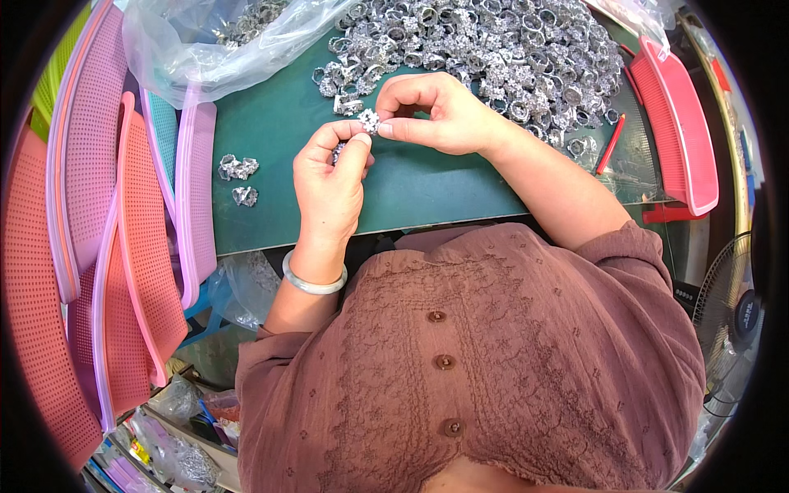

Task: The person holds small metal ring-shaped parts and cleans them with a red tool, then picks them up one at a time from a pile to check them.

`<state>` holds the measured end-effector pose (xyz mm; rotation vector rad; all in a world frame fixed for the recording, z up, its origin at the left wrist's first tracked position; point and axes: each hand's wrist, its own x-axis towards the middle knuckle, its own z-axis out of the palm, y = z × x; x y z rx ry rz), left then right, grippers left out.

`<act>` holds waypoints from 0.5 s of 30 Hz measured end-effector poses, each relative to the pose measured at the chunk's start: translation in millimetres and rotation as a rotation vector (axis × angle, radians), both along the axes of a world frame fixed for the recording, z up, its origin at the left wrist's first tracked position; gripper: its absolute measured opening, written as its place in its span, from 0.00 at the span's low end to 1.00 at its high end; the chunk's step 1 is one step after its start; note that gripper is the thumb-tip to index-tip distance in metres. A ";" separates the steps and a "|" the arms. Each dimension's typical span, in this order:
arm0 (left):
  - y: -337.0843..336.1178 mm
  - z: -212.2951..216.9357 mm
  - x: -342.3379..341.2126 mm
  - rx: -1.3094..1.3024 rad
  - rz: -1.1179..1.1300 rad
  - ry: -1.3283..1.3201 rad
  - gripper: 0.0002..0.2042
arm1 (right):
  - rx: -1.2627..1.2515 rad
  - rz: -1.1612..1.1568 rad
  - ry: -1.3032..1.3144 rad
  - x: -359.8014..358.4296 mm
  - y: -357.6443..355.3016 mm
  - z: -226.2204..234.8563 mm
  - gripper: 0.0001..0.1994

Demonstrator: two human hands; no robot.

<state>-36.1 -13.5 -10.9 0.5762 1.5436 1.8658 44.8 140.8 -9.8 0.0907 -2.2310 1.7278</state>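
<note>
Honestly, from my remote seat the worry is that small silvery ring (368, 122), held up over the green table (444, 193). My left hand (329, 185) pinches it thumb-to-finger; the right hand (448, 115) has fingertips at its edge, can't tell if gripping. One slip and it could vanish into the lookalike pile (493, 49) just beyond. Count: one pinched ring, two loose clumps (238, 168), one red pencil (611, 146), pile uncountable.

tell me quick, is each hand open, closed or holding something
Left hand: closed, holding a small silvery piece.
Right hand: partly closed at the same piece; grip cannot be told.
</note>
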 end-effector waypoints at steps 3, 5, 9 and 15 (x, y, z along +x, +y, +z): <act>-0.5 0.0 -0.3 -0.002 -0.001 -0.004 0.03 | -0.008 0.003 -0.012 0.0 -0.5 0.4 0.04; -0.3 -0.1 -0.2 -0.003 0.000 -0.005 0.03 | -0.004 0.004 -0.008 -0.2 0.0 -0.4 0.04; 0.2 -0.3 -0.2 -0.002 -0.001 -0.007 0.03 | 0.003 0.001 -0.004 0.0 0.6 -1.0 0.04; 0.5 -0.1 0.0 0.002 0.003 -0.015 0.03 | 0.001 0.003 -0.010 0.1 0.5 -0.8 0.04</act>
